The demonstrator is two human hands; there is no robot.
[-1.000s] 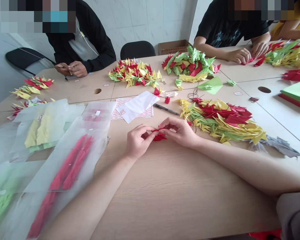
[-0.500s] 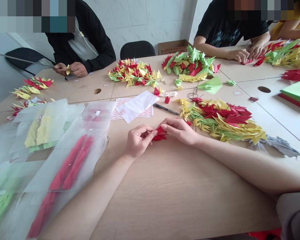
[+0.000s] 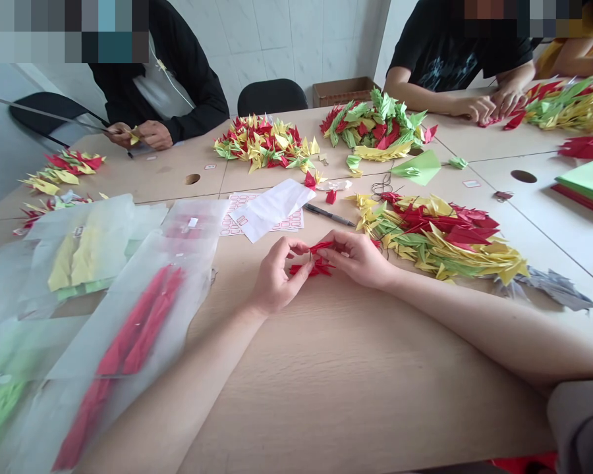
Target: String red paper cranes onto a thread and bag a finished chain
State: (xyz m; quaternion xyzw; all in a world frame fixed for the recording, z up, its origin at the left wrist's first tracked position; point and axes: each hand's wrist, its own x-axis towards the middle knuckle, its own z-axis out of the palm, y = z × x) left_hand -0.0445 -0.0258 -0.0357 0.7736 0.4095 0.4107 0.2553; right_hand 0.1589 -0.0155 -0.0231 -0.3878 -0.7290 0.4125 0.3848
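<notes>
My left hand (image 3: 278,276) and my right hand (image 3: 360,260) meet above the table, each closed in a pinch on folded red paper (image 3: 321,247). The paper looks like small origami cranes; the fingers cover part of it. More red folded pieces (image 3: 319,267) with pointed tips show just under the fingertips. Right of my right hand lies a heap of red, yellow and green folded paper cranes (image 3: 454,230) with dark thread beside it. A black pen (image 3: 329,214) and a white paper slip (image 3: 271,207) lie beyond my hands.
Clear plastic bags (image 3: 143,329) holding red, yellow and green folded paper cover the left side. Farther back are more colourful heaps (image 3: 264,141) and a green paper sheet (image 3: 420,166). Two people work across the table (image 3: 326,368). Stacked paper (image 3: 586,184) sits at the right.
My left thumb and forefinger have parted slightly and the hand has shifted a little right. More of the red paper shows between my hands.
</notes>
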